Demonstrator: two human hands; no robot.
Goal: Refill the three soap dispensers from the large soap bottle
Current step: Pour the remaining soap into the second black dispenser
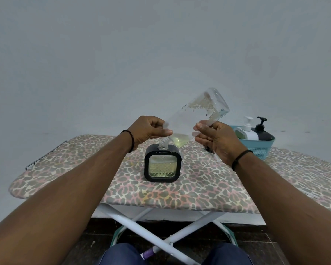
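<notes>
Behind basket [260,148] wall, two dispensers' [254,131] bases hide.

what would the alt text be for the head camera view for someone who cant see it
Two hands tip a nearly empty clear soap bottle neck-down over the open neck of a square black dispenser, partly full of yellowish soap, on a leopard-print ironing board; the left hand grips near the neck, the right hand the body. Two pump dispensers sit in a blue basket at right.

Soft even light, sharp, wide-angle edge bending.
</notes>
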